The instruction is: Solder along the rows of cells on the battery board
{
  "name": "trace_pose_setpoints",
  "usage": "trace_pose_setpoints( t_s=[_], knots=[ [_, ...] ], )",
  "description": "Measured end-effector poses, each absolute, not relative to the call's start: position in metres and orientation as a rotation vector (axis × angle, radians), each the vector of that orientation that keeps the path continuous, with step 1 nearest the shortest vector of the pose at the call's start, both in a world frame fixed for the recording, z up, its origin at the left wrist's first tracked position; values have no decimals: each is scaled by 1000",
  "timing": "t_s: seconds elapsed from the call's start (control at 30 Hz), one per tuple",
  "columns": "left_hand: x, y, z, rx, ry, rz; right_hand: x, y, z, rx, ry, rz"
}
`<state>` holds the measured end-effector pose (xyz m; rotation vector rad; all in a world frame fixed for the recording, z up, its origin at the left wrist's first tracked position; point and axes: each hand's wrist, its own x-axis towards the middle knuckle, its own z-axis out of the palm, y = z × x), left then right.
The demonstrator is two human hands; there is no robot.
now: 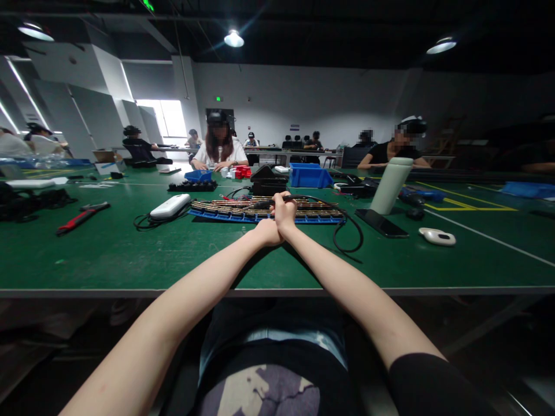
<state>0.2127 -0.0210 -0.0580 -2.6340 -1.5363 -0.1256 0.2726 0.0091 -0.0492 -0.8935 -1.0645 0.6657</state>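
My right hand (284, 209) is closed around a black pen-shaped tool (262, 204), whose narrow end points left over the boards. A black cable (361, 238) lies in a loop on the table to the right. My left hand (267, 232) rests low against the right wrist, at the front edge of the boards. Its fingers are curled, and whatever they may hold is hidden. Under both hands lies a wide blue rack (243, 218) carrying long rows of narrow circuit boards (208, 206), partly covered by the hands.
Left of the rack are a white power bank (170, 206) and red-handled pliers (82, 218). To the right stand a pale green bottle (391, 186), a phone (381, 223) and a beige oval device (437, 237). Blue bins (310, 175) sit behind; co-workers sit across the table.
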Motion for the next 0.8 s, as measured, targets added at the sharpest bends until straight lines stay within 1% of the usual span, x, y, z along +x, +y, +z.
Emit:
trace_pose_setpoints(
  t_s=[0.8],
  knots=[
    [212,-21,-58,-2654,-1539,-136,270,0,-43,-862,-1051,742]
  ],
)
